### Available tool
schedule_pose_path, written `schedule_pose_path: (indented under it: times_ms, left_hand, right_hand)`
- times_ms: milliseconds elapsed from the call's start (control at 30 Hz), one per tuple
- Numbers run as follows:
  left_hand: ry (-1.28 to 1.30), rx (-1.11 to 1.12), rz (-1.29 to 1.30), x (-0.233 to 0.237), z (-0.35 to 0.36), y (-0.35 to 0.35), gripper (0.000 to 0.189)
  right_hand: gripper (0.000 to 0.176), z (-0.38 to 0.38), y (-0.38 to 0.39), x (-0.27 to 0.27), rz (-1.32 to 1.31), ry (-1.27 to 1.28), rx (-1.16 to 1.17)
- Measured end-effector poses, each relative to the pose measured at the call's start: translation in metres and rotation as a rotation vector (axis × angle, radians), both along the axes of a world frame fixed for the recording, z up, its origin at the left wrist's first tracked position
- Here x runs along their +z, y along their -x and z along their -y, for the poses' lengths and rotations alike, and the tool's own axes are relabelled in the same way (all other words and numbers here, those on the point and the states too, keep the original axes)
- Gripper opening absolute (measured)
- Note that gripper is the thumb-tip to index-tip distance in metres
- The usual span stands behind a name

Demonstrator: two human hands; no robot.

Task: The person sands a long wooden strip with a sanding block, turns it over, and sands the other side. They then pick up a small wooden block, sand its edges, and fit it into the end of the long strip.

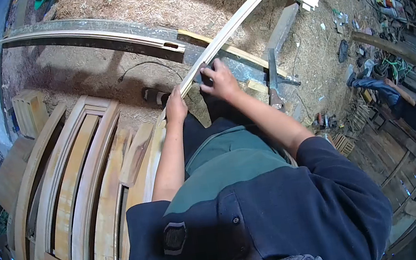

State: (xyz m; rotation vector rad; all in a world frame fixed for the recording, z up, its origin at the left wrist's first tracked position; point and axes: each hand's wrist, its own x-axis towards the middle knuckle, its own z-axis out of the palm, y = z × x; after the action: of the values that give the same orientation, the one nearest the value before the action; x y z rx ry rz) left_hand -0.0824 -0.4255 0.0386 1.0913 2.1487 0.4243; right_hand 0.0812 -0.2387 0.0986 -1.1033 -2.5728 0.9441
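A long pale wooden strip [239, 15] runs from my lap up toward the top right. My left hand [176, 106] is wrapped round its near end. My right hand [221, 81] is closed beside the strip, its fingers pinching a small dark piece [207, 88] that looks like sandpaper against the strip's edge; the exact kind is hard to make out. Under the strip, a grey bench beam [242, 68] with a yellowish wooden batten [248, 56] crosses in front of me. A dark long-bladed tool [272, 68] rests on the beam to the right of my right hand.
Long wooden frames and boards [70, 186] are stacked at my left. Another long moulding [94, 37] lies on the beam at the upper left. Wood shavings [147, 0] cover the floor. At the far right, another person [401, 103] is near piled timber and tools.
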Motion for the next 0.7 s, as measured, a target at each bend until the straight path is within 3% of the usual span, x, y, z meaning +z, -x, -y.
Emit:
schedule_pose_path:
  times_ms: [167, 267, 300, 433, 567, 633, 700]
  left_hand:
    - [0.016, -0.002, -0.026, -0.007, 0.003, -0.003, 0.058]
    - [0.059, 0.004, -0.033, 0.001, -0.003, -0.004, 0.057]
    - [0.069, 0.008, -0.025, 0.002, -0.004, -0.004, 0.057]
    - [0.07, 0.017, -0.011, -0.003, -0.003, -0.003, 0.057]
    - [0.025, -0.005, 0.005, -0.001, 0.005, 0.005, 0.06]
    - [0.072, 0.031, 0.11, 0.009, 0.006, 0.012, 0.067]
    - [0.091, 0.031, 0.097, 0.009, 0.02, 0.016, 0.069]
  right_hand:
    - [0.047, -0.098, -0.027, -0.008, 0.058, -0.038, -0.12]
    - [0.045, -0.077, -0.024, -0.016, 0.031, -0.189, -0.268]
    - [0.048, -0.06, -0.017, -0.011, 0.054, -0.107, -0.31]
    - [0.05, 0.015, 0.001, 0.003, 0.045, 0.033, -0.022]
    - [0.049, -0.025, -0.011, -0.002, 0.083, 0.007, -0.04]
    - [0.05, -0.064, -0.02, -0.004, 0.118, 0.012, -0.172]
    - [0.051, -0.078, -0.026, -0.012, 0.111, -0.127, -0.194]
